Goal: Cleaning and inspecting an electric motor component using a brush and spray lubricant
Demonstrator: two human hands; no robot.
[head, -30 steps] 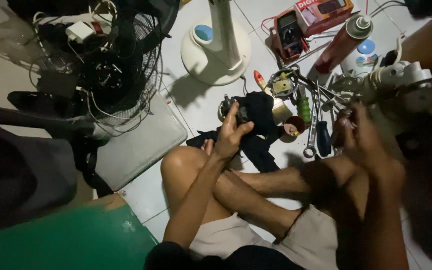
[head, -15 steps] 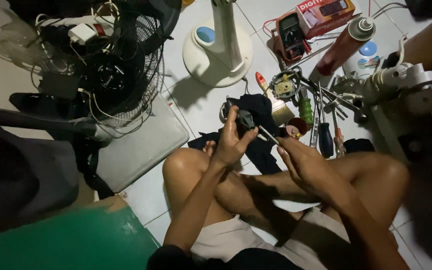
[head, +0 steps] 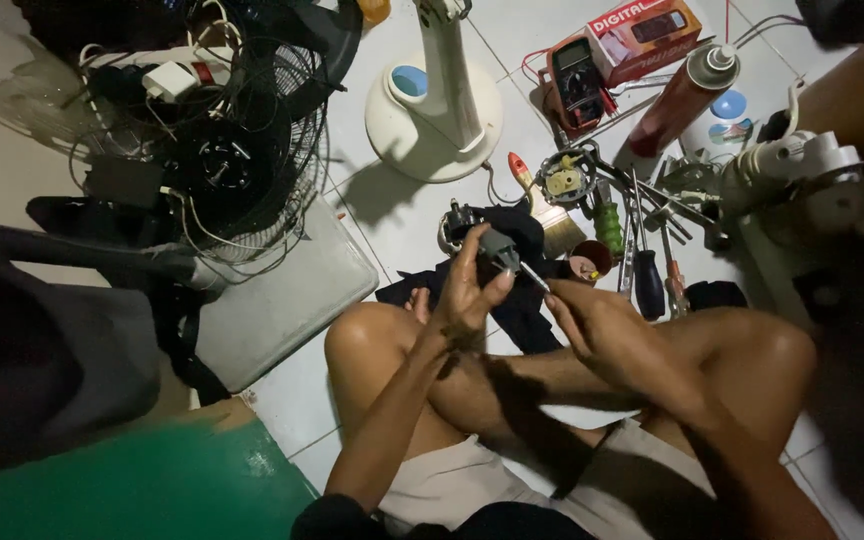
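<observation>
I sit cross-legged on a tiled floor. My left hand (head: pixel 467 290) is raised over my knee and grips a small grey part with a thin metal shaft (head: pixel 505 255) sticking out toward the right. My right hand (head: pixel 602 325) is just right of it, fingertips touching the tip of that shaft. A black cloth (head: pixel 522 300) lies on the floor under both hands.
A fan base with pole (head: pixel 437 100) stands ahead. A wire fan guard with tangled cables (head: pixel 242 170) lies left on a grey lid (head: pixel 282 290). Screwdrivers and pliers (head: pixel 642 240), a paintbrush (head: pixel 542 200), a multimeter (head: pixel 577 75), a spray can (head: pixel 682 95) and a fan motor (head: pixel 802 180) lie right.
My right hand came down from the fan motor at the right and moved left to meet the part in my left hand. My left hand stayed raised.
</observation>
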